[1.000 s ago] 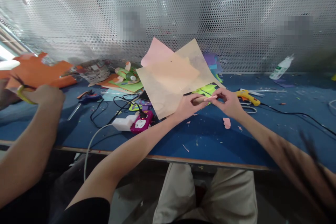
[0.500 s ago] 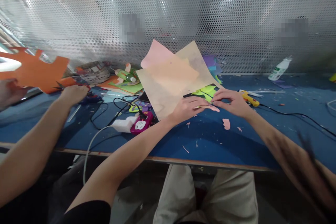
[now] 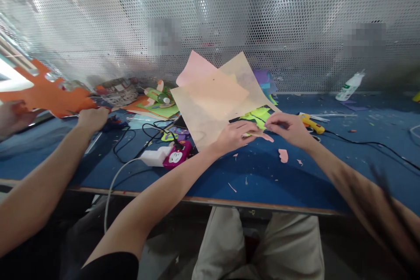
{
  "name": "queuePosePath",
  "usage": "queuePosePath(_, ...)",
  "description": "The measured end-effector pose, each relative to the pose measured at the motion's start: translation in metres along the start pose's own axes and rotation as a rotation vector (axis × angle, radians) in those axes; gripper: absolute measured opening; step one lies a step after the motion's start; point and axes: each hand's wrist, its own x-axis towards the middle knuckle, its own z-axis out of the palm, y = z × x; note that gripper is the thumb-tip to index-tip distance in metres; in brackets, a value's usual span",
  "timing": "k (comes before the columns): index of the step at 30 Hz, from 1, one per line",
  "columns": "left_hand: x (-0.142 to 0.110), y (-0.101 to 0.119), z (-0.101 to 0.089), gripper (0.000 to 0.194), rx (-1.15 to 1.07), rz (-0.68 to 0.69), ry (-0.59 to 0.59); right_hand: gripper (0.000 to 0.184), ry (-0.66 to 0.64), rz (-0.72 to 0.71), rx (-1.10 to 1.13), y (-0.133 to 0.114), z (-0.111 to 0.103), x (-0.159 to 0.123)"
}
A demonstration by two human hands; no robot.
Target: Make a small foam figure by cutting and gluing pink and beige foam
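My left hand (image 3: 233, 134) and my right hand (image 3: 286, 127) meet low over the blue table (image 3: 262, 179), fingers pinched together. Between them a small pink paper piece (image 3: 267, 137) sticks out, gripped from both sides. My left hand lies against the lower edge of a large tan sheet (image 3: 213, 100) that leans up behind it, with a pink sheet (image 3: 194, 66) behind that. Yellow-green paper cutouts (image 3: 257, 115) lie just beyond my fingertips.
A pink scrap (image 3: 282, 155) and paper bits lie on the table. A yellow glue gun (image 3: 312, 123) with a black cord is right, a white bottle (image 3: 348, 85) far right. A magenta power strip (image 3: 176, 155) and cables sit left. A co-worker's hand (image 3: 92, 118) works on orange paper (image 3: 49, 94).
My hands dropped lower toward the table with the pink piece. The co-worker's hand moved right and the orange paper shifted and turned.
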Motion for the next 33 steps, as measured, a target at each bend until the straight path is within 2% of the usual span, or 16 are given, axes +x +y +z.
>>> queuePosePath(3,0.001,-0.001,-0.001,0.018,0.002,0.023,-0.025,0.027,0.239,0.114,-0.035,0.013,0.000,0.002)
queuePosePath(5,0.001,-0.003,-0.001,0.019,-0.003,0.037,-0.029,0.047,0.273,0.133,-0.100,0.020,-0.001,0.004)
queuePosePath(7,0.001,-0.004,-0.001,0.020,-0.012,0.041,-0.018,0.059,0.215,0.105,-0.179,0.023,-0.003,0.005)
queuePosePath(10,0.001,-0.003,0.001,0.020,-0.034,0.026,0.003,0.056,0.109,0.001,-0.273,0.018,-0.006,0.004)
queuePosePath(13,0.002,0.001,0.003,0.022,-0.072,-0.094,0.050,0.056,-0.081,-0.131,-0.271,0.007,-0.007,0.002)
queuePosePath(16,0.003,0.004,0.004,0.027,-0.127,-0.249,0.050,0.055,-0.213,-0.171,-0.200,-0.002,-0.004,0.000)
queuePosePath(18,0.003,0.005,0.004,0.027,-0.158,-0.320,0.025,0.045,-0.192,-0.120,-0.153,-0.005,0.002,0.000)
queuePosePath(21,0.003,0.004,0.006,0.025,-0.213,-0.397,0.008,0.026,-0.095,0.043,-0.134,-0.006,0.012,0.000)
queuePosePath(25,0.001,0.001,0.010,0.025,-0.394,-0.477,0.000,0.031,0.011,0.231,-0.019,-0.003,0.018,0.002)
queuePosePath(29,0.000,0.001,0.012,0.033,-0.612,-0.559,-0.004,0.033,0.013,0.276,0.060,0.003,0.016,0.003)
queuePosePath(33,0.001,0.003,0.011,0.035,-0.629,-0.567,-0.040,0.033,-0.012,0.288,0.061,0.008,0.016,0.003)
